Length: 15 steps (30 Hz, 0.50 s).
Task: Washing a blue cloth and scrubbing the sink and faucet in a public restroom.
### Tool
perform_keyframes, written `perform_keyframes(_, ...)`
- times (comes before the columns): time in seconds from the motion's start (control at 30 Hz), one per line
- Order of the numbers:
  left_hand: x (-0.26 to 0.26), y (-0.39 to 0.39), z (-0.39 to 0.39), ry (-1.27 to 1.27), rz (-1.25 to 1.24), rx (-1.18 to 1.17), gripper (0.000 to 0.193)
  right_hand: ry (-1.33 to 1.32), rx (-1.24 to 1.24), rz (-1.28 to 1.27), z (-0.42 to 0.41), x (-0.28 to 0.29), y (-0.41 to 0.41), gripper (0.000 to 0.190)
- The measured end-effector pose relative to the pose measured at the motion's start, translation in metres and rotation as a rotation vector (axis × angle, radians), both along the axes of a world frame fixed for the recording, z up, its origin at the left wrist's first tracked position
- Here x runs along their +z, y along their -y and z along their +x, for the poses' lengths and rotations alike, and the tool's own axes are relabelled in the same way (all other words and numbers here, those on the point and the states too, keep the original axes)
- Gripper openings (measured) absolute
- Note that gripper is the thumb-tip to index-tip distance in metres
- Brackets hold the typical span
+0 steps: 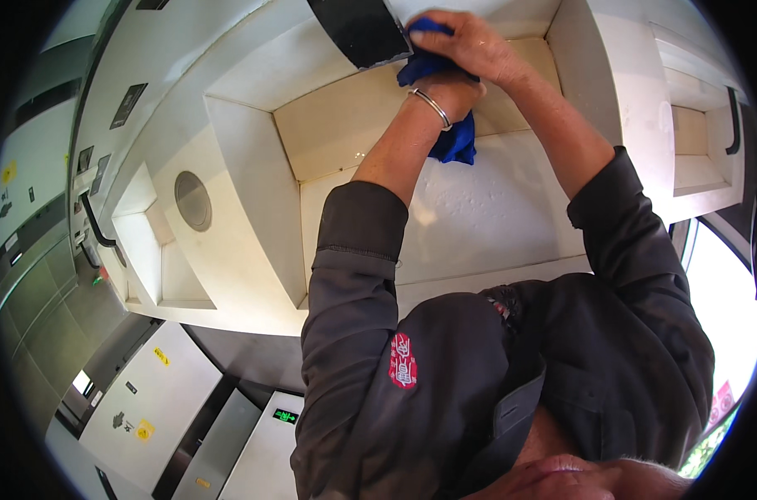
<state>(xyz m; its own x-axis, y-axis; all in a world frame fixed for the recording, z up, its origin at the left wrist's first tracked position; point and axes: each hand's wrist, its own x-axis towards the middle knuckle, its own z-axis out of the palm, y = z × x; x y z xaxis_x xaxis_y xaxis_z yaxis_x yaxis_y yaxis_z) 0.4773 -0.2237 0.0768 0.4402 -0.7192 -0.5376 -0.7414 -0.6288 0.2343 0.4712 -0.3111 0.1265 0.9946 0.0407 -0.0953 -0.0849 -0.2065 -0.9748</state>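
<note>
A dark blue cloth (456, 140) is bunched and twisted between both hands in the upper middle of the head view. My left hand (456, 94), with a silver bangle at the wrist, is closed around its middle, and part of the cloth hangs below. Just above, my right hand (466, 47) grips the upper part, its thumb across the fabric. Both hands are over a white recessed basin (497, 212) with beige inner panels; water drops lie on its surface. A flat black piece (360, 31) juts in beside my right hand. Folds and fingers partly hide each other.
Left of the basin is a round metal cover (193, 201) set in the pale counter. Smaller recesses flank the basin, with a black curved handle (96, 222) at left and another (733, 122) at right. White cabinet fronts (150, 406) stand lower left.
</note>
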Motion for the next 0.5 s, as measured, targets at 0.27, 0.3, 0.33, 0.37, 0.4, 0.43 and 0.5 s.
perform_keyframes(0.27,-0.089,-0.060,0.000,-0.119,-0.608,0.545,0.023,0.357,0.305,-0.492,-0.049,0.006,-0.043,0.019)
perform_keyframes(0.3,-0.088,-0.066,-0.001,-0.177,-0.647,0.640,0.023,0.340,0.337,-0.405,-0.051,0.006,-0.046,0.017)
perform_keyframes(0.33,-0.088,-0.070,-0.001,-0.234,-0.687,0.736,0.022,0.340,0.338,-0.403,-0.046,0.002,-0.046,0.017)
perform_keyframes(0.37,-0.083,-0.069,0.011,-0.163,-0.877,0.557,0.031,0.374,0.290,-0.463,-0.036,-0.001,-0.048,0.018)
perform_keyframes(0.4,-0.078,-0.070,0.011,-0.156,-0.873,0.563,0.031,0.409,0.241,-0.523,-0.028,-0.002,-0.050,0.018)
perform_keyframes(0.43,-0.073,-0.068,0.010,0.020,-0.783,0.591,0.034,0.436,0.209,-0.596,-0.024,-0.001,-0.051,0.017)
perform_keyframes(0.5,-0.062,-0.054,0.007,0.350,-0.597,0.626,0.039,0.403,0.153,-0.681,0.000,-0.017,-0.046,0.018)
